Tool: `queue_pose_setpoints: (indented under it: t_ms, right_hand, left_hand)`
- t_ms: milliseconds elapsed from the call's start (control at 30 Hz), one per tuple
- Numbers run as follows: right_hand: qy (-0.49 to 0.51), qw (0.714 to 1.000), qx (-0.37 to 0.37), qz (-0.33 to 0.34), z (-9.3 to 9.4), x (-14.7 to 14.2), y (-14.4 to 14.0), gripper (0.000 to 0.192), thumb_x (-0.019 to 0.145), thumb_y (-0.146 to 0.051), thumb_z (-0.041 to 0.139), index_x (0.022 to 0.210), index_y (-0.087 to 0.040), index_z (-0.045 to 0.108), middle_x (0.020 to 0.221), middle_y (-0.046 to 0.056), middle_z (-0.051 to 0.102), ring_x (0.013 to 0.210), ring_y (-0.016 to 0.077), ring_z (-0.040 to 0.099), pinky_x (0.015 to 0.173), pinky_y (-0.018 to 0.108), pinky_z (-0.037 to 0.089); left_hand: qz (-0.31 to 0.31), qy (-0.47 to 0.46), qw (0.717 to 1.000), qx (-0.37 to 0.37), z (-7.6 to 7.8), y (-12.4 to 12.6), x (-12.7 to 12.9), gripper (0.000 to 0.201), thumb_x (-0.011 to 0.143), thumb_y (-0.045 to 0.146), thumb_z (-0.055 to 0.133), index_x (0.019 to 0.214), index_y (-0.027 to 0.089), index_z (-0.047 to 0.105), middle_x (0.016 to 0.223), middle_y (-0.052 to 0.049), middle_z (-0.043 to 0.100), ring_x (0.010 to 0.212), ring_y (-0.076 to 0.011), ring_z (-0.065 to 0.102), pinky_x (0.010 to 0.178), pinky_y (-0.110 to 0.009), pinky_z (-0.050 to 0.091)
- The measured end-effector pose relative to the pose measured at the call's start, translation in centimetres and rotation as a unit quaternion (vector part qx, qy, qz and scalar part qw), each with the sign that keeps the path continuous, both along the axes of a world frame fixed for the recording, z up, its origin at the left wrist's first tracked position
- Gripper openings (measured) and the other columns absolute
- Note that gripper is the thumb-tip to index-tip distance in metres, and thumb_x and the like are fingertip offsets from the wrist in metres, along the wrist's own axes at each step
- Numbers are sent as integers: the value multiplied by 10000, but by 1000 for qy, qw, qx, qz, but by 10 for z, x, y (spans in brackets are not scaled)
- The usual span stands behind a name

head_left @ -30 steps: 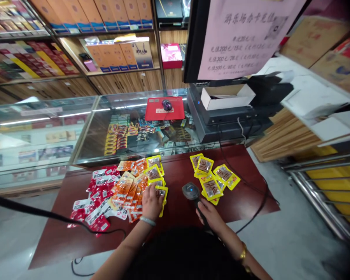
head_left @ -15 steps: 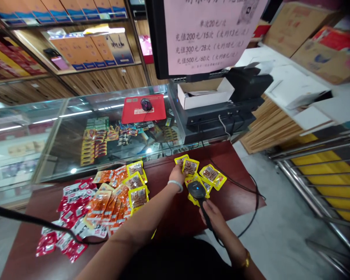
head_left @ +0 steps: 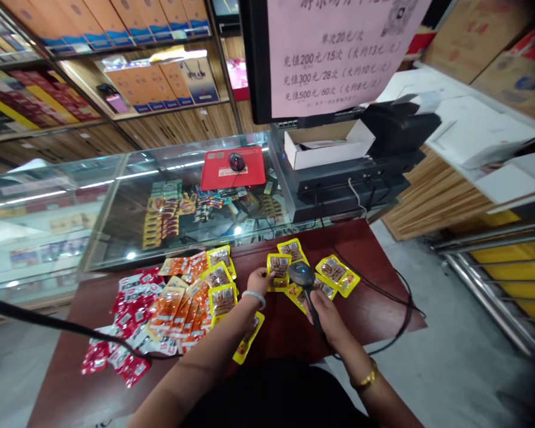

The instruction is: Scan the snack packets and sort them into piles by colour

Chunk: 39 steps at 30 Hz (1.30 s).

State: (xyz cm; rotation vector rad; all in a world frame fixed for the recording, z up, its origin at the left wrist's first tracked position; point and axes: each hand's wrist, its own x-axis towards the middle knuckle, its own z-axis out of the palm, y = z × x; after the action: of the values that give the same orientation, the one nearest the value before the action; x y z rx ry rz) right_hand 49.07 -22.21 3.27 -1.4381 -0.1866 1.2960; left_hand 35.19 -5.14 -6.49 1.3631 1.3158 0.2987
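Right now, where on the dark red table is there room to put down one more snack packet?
Bare dark red table lies right of the yellow packets, inside the black cable loop. Another bare strip runs along the near left edge. The middle is crowded: red packets, orange packets, both hands.

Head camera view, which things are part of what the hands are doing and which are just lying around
In use: left hand, yellow packet, right hand, barcode scanner.
Lying about: red packets, orange packets, mouse, white box.
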Motion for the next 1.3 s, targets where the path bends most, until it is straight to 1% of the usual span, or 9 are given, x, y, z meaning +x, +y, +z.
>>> queue_pose_setpoints:
  t_ms: [200, 400, 500, 633, 767, 867, 967, 1133, 1300]
  right_hand:
    - [0, 997, 24, 75, -1, -20, 38, 515, 722, -705, 616, 727, -220, 442, 514, -81, 465, 367, 63, 364, 353, 194, 278]
    - [-7, 994, 40, 104, -13, -30, 30, 477, 746, -668, 619, 769, -217, 468, 508, -93, 457, 365, 57, 367, 351, 180, 295]
    - [6, 995, 26, 95, -16, -28, 22, 477, 739, -666, 628, 778, -217, 472, 506, -94, 455, 365, 55, 361, 352, 179, 290]
    - [12, 998, 5, 63, -15, -22, 13, 504, 694, -686, 654, 770, -221, 476, 504, -87, 465, 377, 64, 364, 361, 192, 288]
    - [18, 999, -21, 25, -10, -14, 6, 520, 662, -693, 679, 760, -226, 472, 519, -77, 483, 405, 76, 384, 381, 202, 296]
    - [21, 999, -38, -1, -7, -7, 2, 542, 629, -706, 695, 745, -223, 479, 529, -71, 486, 413, 79, 383, 397, 214, 301]
    - [12, 998, -47, -31, -9, 1, -5, 543, 628, -713, 690, 750, -225, 488, 524, -68, 475, 410, 87, 373, 405, 228, 292]
    - [-9, 999, -40, -30, -14, 13, -14, 510, 695, -704, 648, 725, -221, 483, 532, -51, 481, 411, 92, 366, 411, 241, 282]
    - [-23, 999, -26, -28, -10, 14, -9, 489, 725, -690, 629, 722, -221, 492, 526, -50, 475, 418, 101, 380, 419, 245, 302]
  left_hand:
    - [4, 82, 995, 59, 15, 18, -40, 249, 717, 385, 646, 725, 140, 693, 688, -21, 684, 662, -145, 592, 616, -228, 414]
    - [61, 162, 983, 55, 36, 53, -67, 233, 776, 377, 617, 788, 153, 681, 724, -25, 684, 717, -162, 628, 663, -238, 455]
    - [77, 225, 954, 181, 48, 62, -69, 316, 761, 312, 639, 1026, 140, 651, 1025, -106, 672, 971, -234, 622, 848, -324, 478]
    - [40, 227, 919, 321, 51, 47, -41, 488, 761, 291, 650, 1217, 159, 536, 1257, -150, 532, 1202, -274, 497, 1015, -397, 407]
    - [-84, 211, 950, 214, 40, 19, 19, 438, 777, 448, 643, 1100, 162, 571, 1109, -131, 592, 1105, -251, 547, 984, -354, 410]
    - [-73, 282, 945, 147, 34, 5, 65, 624, 734, 563, 641, 1181, 145, 520, 1204, -173, 547, 1150, -298, 512, 965, -387, 390]
    - [-77, 334, 927, 154, 34, 0, 95, 710, 700, 578, 661, 1241, 166, 457, 1345, -198, 448, 1221, -329, 441, 959, -411, 361]
    - [-114, 342, 915, 183, 37, 2, 109, 531, 702, 524, 688, 1066, 162, 552, 1274, -180, 528, 1188, -321, 478, 941, -395, 363]
    - [-128, 215, 960, 123, 31, 9, 89, 271, 783, 352, 660, 996, 198, 594, 927, -91, 691, 898, -220, 639, 767, -285, 423]
